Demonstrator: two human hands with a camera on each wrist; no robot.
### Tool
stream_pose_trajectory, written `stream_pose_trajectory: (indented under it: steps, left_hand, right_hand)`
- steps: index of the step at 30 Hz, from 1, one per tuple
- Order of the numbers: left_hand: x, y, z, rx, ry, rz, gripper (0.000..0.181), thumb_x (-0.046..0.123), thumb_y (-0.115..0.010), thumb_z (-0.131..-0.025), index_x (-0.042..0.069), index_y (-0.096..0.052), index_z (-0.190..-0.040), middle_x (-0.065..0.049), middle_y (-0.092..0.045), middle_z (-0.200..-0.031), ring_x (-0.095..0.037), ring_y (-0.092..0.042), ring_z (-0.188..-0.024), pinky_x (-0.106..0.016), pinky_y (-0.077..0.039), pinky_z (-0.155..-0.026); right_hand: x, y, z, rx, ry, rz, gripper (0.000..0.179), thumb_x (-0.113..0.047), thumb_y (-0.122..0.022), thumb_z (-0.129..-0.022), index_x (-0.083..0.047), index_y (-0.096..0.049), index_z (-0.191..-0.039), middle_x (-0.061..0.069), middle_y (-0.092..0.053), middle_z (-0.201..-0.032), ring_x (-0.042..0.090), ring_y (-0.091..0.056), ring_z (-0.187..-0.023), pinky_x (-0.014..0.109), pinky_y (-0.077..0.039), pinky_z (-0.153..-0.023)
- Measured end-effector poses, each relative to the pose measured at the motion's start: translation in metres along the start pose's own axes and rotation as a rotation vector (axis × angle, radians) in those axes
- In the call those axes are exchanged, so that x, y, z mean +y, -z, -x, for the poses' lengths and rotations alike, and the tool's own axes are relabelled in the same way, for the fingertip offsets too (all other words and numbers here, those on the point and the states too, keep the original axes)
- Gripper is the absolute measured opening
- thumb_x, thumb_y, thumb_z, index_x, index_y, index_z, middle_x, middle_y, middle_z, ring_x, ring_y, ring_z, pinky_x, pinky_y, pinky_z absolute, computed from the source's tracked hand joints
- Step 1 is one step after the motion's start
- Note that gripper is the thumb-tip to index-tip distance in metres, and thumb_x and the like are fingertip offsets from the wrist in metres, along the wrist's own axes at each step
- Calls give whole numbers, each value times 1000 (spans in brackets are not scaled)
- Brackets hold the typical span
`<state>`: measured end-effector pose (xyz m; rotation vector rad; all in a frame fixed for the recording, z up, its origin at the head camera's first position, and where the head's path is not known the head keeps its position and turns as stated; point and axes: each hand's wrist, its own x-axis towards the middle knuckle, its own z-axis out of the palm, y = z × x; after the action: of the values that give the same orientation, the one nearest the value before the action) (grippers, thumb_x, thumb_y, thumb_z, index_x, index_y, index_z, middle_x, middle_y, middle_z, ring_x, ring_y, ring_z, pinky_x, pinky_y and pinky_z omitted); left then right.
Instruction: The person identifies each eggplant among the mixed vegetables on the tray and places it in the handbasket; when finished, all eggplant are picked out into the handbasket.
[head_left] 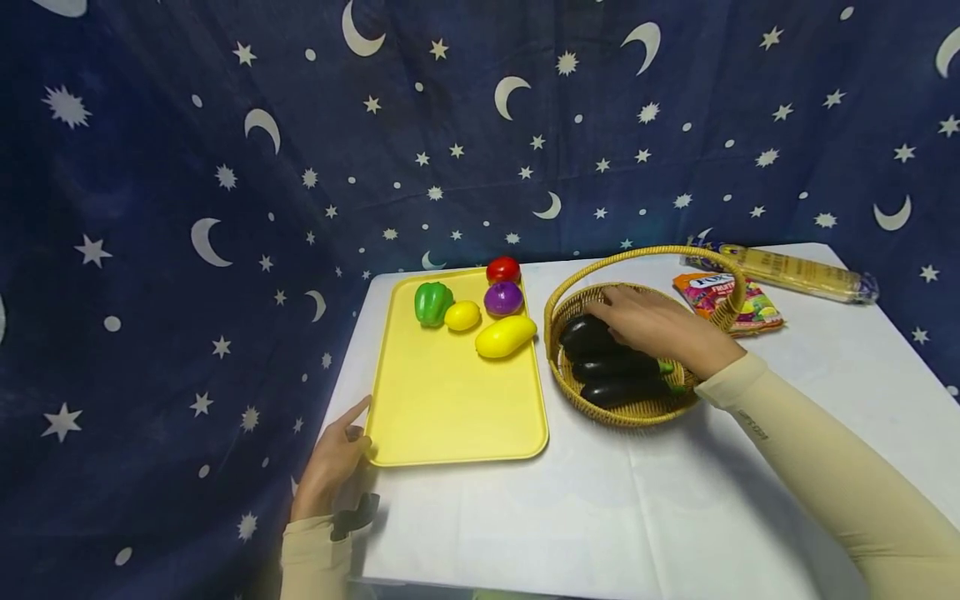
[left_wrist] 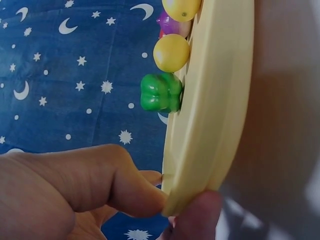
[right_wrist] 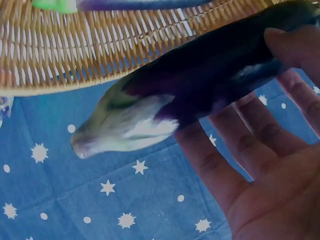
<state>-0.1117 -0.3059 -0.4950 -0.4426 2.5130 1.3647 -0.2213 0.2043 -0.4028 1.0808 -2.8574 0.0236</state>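
Observation:
My right hand (head_left: 652, 321) is inside the wicker basket (head_left: 626, 419), over its far side. It grips an eggplant (right_wrist: 210, 75), thumb (right_wrist: 292, 47) on one side and fingers on the other. That eggplant (head_left: 585, 333) is dark with a pale stem end, partly covered by the hand in the head view. Two more eggplants, a middle one (head_left: 611, 367) and a near one (head_left: 626, 391), lie in the basket with green stems. At the near left corner of the yellow tray (head_left: 457, 417), my left hand (head_left: 333, 457) pinches the rim between thumb and fingers.
On the tray's far half sit a green bell pepper (head_left: 432, 303), a lemon (head_left: 462, 316), a purple round vegetable (head_left: 503, 298), a red tomato (head_left: 503, 269) and a yellow mango (head_left: 506, 337). A candy bag (head_left: 757, 310) and a long yellow package (head_left: 802, 273) lie behind the basket's arched handle.

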Motion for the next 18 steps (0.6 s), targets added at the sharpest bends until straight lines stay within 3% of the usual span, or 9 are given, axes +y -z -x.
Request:
stream_pose_trajectory:
  steps: [7, 18]
  left_hand:
    - [0, -1, -1, 7, -12, -13, 83, -7, -54, -91, 22, -37, -167, -24, -63, -118, -19, -55, -75, -26, -46, -60]
    - [-2, -2, 0, 5, -13, -15, 83, -7, -53, -91, 21, -36, -168, -26, -65, -119, -20, -59, -78, -27, -48, -62]
  right_hand:
    - [6, -3, -26, -169, -68, -7, 34, -6, -65, -100, -16, -56, -131, 17, -62, -120, 36, -63, -108, 57, -56, -96]
    - [16, -22, -31, -153, -70, -46, 36, -8, -70, -99, -13, -56, -132, 20, -64, -122, 39, -67, -109, 56, -57, -98]
